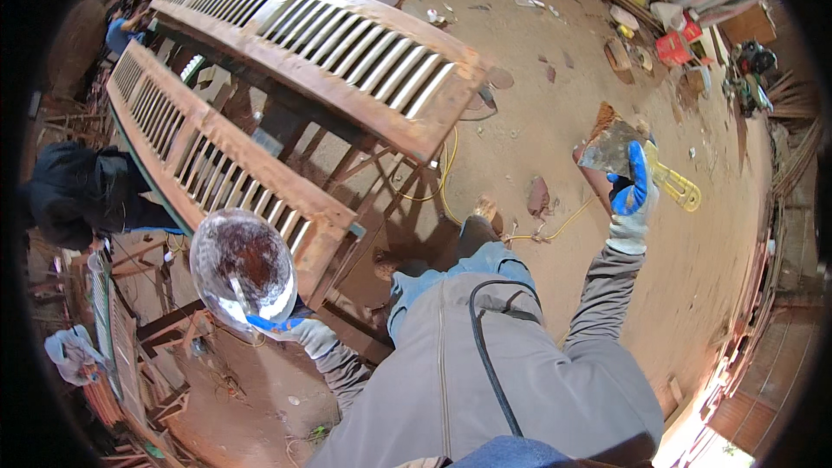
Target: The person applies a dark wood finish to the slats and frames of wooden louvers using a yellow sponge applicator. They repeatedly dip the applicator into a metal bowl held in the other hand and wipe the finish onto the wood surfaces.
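A bowl (208, 273) with reddish-brown matter inside is pinched at its near rim by the gloved left hand (301, 329), beside the near end of a louvred shutter (186, 143). A yellow-handled scraper (607, 149) is clasped by the gloved right hand (633, 199), above the floor (685, 269) at right. A second shutter (342, 42) is seen farther off.

No words, labels, brands, numbers or signs could be read, either on what the left hand (299, 329) and the right hand (633, 199) held or on anything around them.
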{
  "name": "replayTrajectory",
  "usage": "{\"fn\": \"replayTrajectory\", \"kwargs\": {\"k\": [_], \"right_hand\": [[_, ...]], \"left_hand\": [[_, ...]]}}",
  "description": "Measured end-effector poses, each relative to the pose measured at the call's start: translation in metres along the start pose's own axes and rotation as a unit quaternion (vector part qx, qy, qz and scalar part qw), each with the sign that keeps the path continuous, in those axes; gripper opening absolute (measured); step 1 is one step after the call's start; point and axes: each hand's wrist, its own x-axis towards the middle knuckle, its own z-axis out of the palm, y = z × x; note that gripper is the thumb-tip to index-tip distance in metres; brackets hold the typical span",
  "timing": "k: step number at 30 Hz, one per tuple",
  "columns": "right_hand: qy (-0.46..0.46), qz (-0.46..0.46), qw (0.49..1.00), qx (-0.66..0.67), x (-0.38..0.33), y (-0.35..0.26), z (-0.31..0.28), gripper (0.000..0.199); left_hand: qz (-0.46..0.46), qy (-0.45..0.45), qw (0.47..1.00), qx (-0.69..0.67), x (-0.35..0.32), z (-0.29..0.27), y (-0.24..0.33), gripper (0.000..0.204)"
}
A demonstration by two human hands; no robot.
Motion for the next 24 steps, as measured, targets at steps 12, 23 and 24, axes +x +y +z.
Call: {"fn": "replayTrajectory", "kwargs": {"k": [12,23,24], "right_hand": [[0.050,-0.189,0.953,-0.232,0.138,0.081,-0.288,0.047],[-0.222,0.173,0.959,-0.031,0.300,0.014,-0.119,0.032],[-0.244,0.131,0.958,-0.070,0.310,0.025,-0.104,0.033]], "left_hand": [[-0.173,-0.208,0.958,-0.097,-0.255,0.272,-0.047,0.060],[-0.389,-0.339,0.856,-0.005,-0.438,0.455,-0.086,0.068],[-0.345,-0.372,0.861,0.021,-0.453,0.473,-0.081,0.067]]}}
